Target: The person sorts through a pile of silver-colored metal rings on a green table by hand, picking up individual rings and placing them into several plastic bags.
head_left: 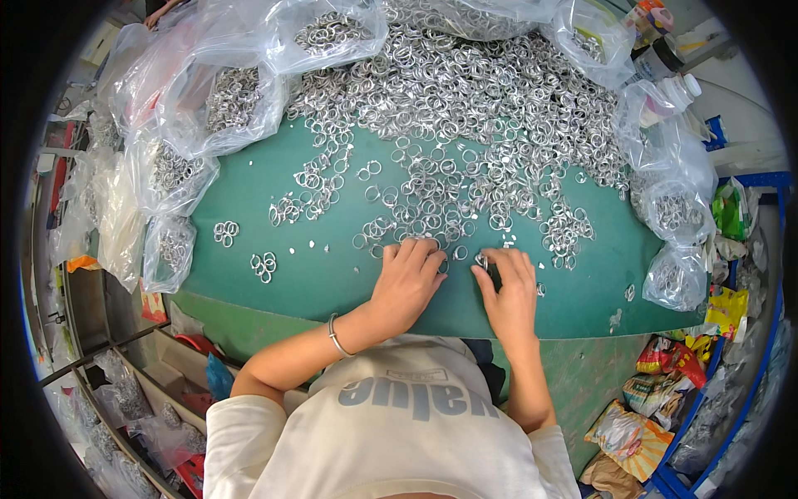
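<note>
Silvery metal rings lie in a large heap on a green table, with looser rings spreading toward me. At the near edge of these, my left hand is curled, palm down, and a ring shows at its index finger. Its other fingertips touch the loose rings and partly hide them. To its right, my right hand pinches a small ring between thumb and index finger. One more ring lies flat between the two hands.
Clear plastic bags of rings line the table's far and left sides; more bags stand along the right. Two small ring clusters sit at left. A white-capped bottle stands far right. Snack packets fill a blue rack at lower right.
</note>
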The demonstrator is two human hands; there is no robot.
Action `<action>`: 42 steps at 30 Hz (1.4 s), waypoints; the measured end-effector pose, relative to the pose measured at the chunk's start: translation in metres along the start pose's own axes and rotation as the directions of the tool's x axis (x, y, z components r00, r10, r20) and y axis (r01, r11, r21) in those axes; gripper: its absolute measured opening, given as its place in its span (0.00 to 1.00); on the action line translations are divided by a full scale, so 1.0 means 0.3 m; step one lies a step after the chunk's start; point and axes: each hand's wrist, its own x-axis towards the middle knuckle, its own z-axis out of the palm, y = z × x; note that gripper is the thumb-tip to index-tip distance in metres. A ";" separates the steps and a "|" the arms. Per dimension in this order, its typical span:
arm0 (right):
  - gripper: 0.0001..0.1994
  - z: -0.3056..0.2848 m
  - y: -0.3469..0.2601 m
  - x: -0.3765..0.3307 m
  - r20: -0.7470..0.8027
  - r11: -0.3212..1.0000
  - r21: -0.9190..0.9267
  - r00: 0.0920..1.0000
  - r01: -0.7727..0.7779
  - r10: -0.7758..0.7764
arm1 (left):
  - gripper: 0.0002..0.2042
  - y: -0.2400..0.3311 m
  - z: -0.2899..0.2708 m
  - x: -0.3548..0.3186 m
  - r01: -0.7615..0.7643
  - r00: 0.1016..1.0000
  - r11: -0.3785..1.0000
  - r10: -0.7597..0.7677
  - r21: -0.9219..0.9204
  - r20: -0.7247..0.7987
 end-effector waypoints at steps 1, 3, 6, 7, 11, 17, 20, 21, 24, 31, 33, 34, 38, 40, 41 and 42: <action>0.06 0.004 -0.002 0.004 0.019 0.999 -0.033 1.000 -0.006 0.006 | 0.17 0.002 -0.005 -0.003 0.000 1.000 1.000 0.000 -0.012 0.015; 0.04 0.003 0.005 0.011 0.000 1.000 -0.015 1.000 0.006 -0.006 | 0.16 0.003 -0.018 -0.008 0.007 1.000 0.999 -0.007 -0.047 0.012; 0.06 -0.020 0.012 0.018 -0.047 0.996 -0.065 0.997 -0.060 0.057 | 0.16 0.000 -0.034 -0.023 0.024 0.999 0.995 -0.026 -0.096 -0.023; 0.10 -0.017 0.013 0.012 -0.015 0.994 -0.078 0.997 -0.070 0.069 | 0.16 -0.003 -0.039 -0.029 0.033 0.999 0.995 -0.036 -0.097 -0.026; 0.17 0.016 -0.066 0.030 0.135 0.986 -0.150 0.989 0.072 -0.052 | 0.18 -0.009 -0.029 -0.039 0.043 0.998 0.995 -0.046 -0.086 -0.033; 0.19 -0.036 0.005 -0.018 0.061 0.999 0.036 0.998 -0.029 0.027 | 0.20 -0.010 -0.038 -0.058 0.062 0.998 0.997 -0.062 0.039 -0.005; 0.19 -0.054 0.003 -0.030 0.076 0.998 -0.033 0.995 -0.059 0.061 | 0.22 0.002 -0.032 -0.024 0.037 0.999 0.999 -0.037 -0.018 0.000; 0.19 -0.035 0.022 -0.039 0.080 0.997 -0.065 0.996 -0.044 0.050 | 0.21 0.012 -0.019 -0.004 0.006 1.000 1.000 -0.006 -0.017 -0.017; 0.15 -0.026 0.018 -0.036 0.079 0.996 -0.050 0.994 -0.072 0.075 | 0.18 0.026 0.018 0.053 -0.053 0.998 0.999 0.053 0.002 -0.043; 0.09 -0.037 0.032 -0.045 0.117 0.938 0.179 0.953 -0.296 0.278 | 0.10 0.004 0.044 0.057 -0.068 0.995 0.997 0.066 -0.026 -0.072; 0.07 -0.036 0.019 -0.039 0.099 0.935 0.167 0.949 -0.313 0.300 | 0.09 0.010 0.045 0.055 -0.075 0.994 0.995 0.069 -0.070 -0.085; 0.06 -0.035 -0.002 -0.033 0.079 0.937 0.158 0.949 -0.313 0.304 | 0.09 0.011 0.050 0.052 -0.087 0.993 0.993 0.079 -0.085 -0.092; 0.06 0.001 0.024 -0.035 0.026 0.991 -0.005 0.991 -0.131 0.131 | 0.10 0.016 0.058 0.039 -0.116 0.993 0.993 0.116 -0.019 0.000; 0.08 -0.005 0.024 -0.035 0.029 0.979 0.051 0.980 -0.196 0.195 | 0.11 0.030 0.043 0.037 -0.100 0.995 0.992 0.101 -0.073 0.014; 0.08 -0.016 0.010 -0.028 0.009 0.972 0.066 0.974 -0.226 0.226 | 0.12 0.036 0.036 0.037 -0.090 0.996 0.991 0.092 -0.100 0.021; 0.09 -0.022 0.002 -0.024 -0.011 0.963 0.082 0.966 -0.255 0.257 | 0.13 0.038 0.035 0.040 -0.084 0.996 0.991 0.085 -0.105 0.010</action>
